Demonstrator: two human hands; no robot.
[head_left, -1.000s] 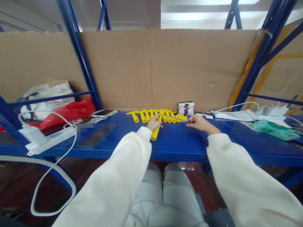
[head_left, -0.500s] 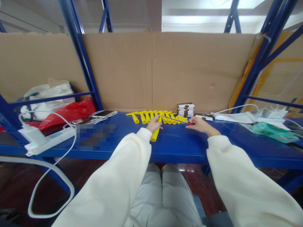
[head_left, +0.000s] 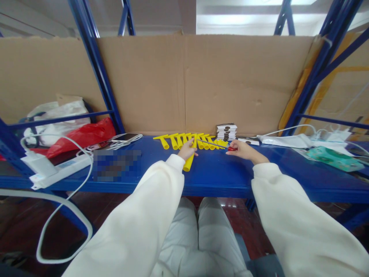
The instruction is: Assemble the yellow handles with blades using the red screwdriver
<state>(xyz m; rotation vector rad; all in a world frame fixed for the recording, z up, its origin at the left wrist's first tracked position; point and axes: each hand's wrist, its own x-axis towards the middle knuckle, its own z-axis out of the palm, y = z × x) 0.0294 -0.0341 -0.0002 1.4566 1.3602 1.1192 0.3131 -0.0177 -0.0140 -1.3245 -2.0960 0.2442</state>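
Note:
My left hand point(head_left: 186, 151) is closed around a yellow T-shaped plastic handle point(head_left: 188, 164), its wide round end toward me. My right hand point(head_left: 240, 149) grips the red handle of a screwdriver point(head_left: 212, 144). The long metal shaft points left, and its tip meets the upper part of the yellow handle; whether it sits on a screw is too small to tell. Behind both hands, several more yellow handles point(head_left: 165, 143) lie in a row on the blue shelf point(head_left: 216, 173). Some of them are partly hidden by my left hand and the held handle.
A stack of small white-and-black packs point(head_left: 226, 132) stands behind my right hand. To the left are a phone point(head_left: 128, 137), a red bag point(head_left: 83, 136) and a power strip point(head_left: 62, 173). A green packet point(head_left: 334, 158) lies right. Cardboard point(head_left: 230, 84) closes off the back.
The camera view has shifted slightly. Both hands keep their hold, with the screwdriver tip still at the yellow handle; the fingers on the screwdriver differ only a little.

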